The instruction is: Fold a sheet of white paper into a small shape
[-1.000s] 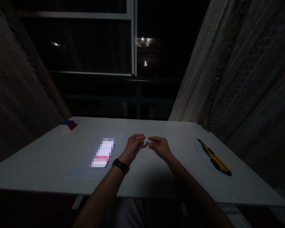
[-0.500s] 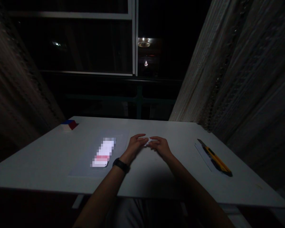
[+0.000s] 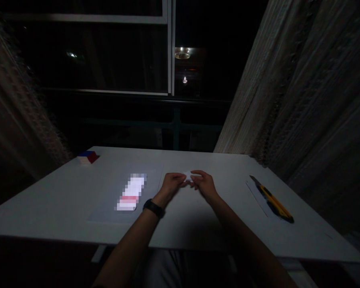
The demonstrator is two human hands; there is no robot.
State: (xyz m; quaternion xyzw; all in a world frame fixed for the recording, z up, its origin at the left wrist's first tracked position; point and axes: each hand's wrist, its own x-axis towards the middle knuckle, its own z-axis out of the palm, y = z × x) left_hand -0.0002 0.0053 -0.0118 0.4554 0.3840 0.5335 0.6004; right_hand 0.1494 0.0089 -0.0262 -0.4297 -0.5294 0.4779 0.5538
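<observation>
Probably a room at home: long curtains (image 3: 303, 92) flank a window (image 3: 171, 52) (behind a white table (image 3: 63, 200)).

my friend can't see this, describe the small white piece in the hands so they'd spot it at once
At the white table, look between the bright screen and the yellow cutter, where the left hand and right hand nearly meet. The small white piece sits in their fingers, held, unlike the sheet lying flat beneath the screen.

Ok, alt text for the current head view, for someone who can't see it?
The left hand and right hand hold a small white scrap over a white table in dim light. A phone glows to the left, a yellow knife lies right, and a colored block sits far left.
</observation>
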